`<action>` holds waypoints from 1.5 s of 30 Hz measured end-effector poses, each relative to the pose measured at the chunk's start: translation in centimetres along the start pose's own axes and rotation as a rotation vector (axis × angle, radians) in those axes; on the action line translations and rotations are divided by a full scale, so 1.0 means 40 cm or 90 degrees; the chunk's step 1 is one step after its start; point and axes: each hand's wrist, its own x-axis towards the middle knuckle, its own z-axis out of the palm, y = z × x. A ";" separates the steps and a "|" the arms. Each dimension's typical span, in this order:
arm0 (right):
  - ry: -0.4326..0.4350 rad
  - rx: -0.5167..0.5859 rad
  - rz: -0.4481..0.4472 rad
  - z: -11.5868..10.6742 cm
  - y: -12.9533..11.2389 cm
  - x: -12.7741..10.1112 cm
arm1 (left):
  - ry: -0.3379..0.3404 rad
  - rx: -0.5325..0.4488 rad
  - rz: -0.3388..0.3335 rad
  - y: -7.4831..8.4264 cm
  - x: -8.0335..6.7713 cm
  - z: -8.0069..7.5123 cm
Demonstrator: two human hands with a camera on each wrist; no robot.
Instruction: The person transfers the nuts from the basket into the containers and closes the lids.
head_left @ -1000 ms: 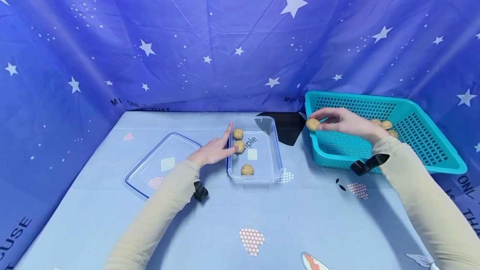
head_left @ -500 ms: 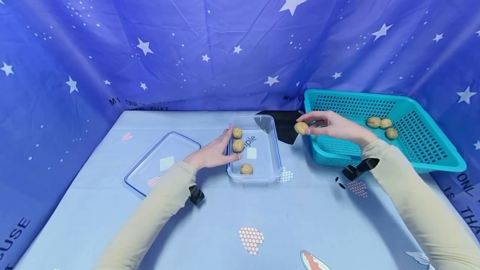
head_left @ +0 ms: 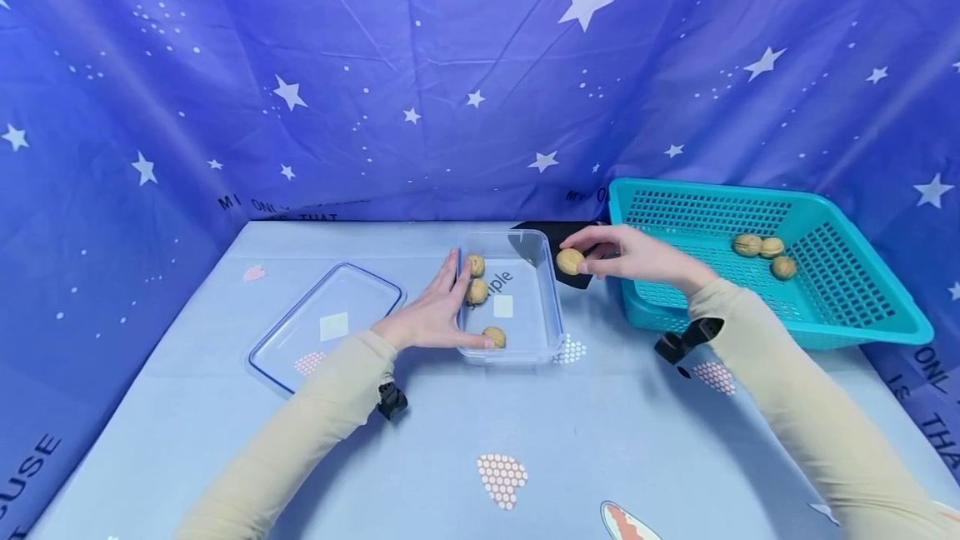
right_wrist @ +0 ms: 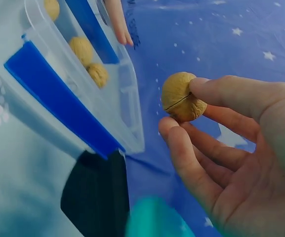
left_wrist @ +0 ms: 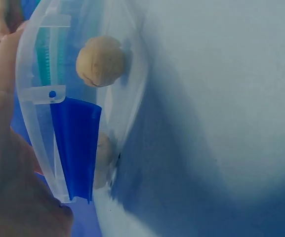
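Blue star-printed cloth walls in a pale blue table cover (head_left: 480, 423), on which sit a teal perforated plastic basket (head_left: 847, 307) with three walnuts, a clear rectangular plastic box (head_left: 534, 307) and, left of it, its flat clear blue-rimmed lid (head_left: 352, 307). Between box and basket, the right hand (head_left: 637, 257) pinches a round tan walnut (head_left: 570, 261) between thumb and fingertips, in the air just beside the box's far right corner. It looks light, hard and ridged, so a fingertip pinch across its seam should hold, though it would roll if dropped. Against the box's left wall rests the left hand (head_left: 431, 315), fingers straight. Three walnuts lie inside, one partly behind the thumb; a black patch behind the box is hard to identify.
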 end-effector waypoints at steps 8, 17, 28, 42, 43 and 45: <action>-0.060 -0.011 -0.056 0.075 0.006 0.049 | -0.003 -0.020 0.007 -0.004 0.004 0.012; -0.085 -0.021 -0.085 0.127 0.010 0.073 | -0.001 -0.040 -0.006 -0.005 0.005 0.011; -0.064 -0.014 -0.067 0.132 0.013 0.063 | 0.004 -0.067 -0.003 -0.011 0.004 0.016; -0.015 -0.015 -0.023 0.100 0.017 0.018 | 0.006 -0.105 0.002 -0.011 0.003 0.017; -0.013 -0.015 -0.024 0.098 0.017 0.016 | 0.006 -0.106 0.003 -0.011 0.003 0.017; -0.008 -0.014 -0.022 0.091 0.018 0.011 | 0.003 -0.106 0.003 -0.010 0.004 0.017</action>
